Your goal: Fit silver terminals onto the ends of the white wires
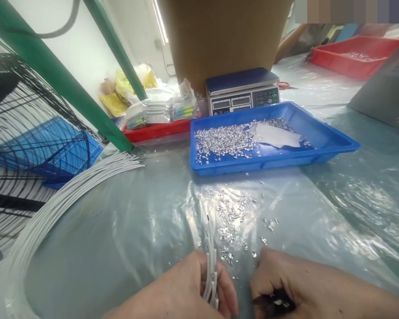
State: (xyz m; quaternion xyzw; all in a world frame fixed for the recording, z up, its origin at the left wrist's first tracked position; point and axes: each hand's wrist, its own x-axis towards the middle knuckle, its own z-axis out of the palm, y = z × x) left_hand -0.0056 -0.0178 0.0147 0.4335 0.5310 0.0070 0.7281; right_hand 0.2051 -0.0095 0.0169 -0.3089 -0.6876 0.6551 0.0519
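Head view shows both hands low at the near edge of a table covered in clear plastic sheet (126, 230). The left hand (189, 290) is clenched around a small bundle of white wires (211, 261), whose free ends stick up out of the fist and point away from the person, toward the blue tray (322, 137); the bundle's long axis runs near-to-far. The right hand (279, 283) sits just beside the left, fingers curled over something dark and a few shiny bits at the palm; what exactly it grips I cannot tell. Just beyond the wire tips, between the hands and the blue tray, lies a scatter of small metal pieces (234, 212) on the plastic, nearer the right hand than the left. The blue tray holds a larger heap of the same pieces. Behind the tray stands a weighing scale (242, 91); to its left curves a long sheaf of white wire (69, 195).
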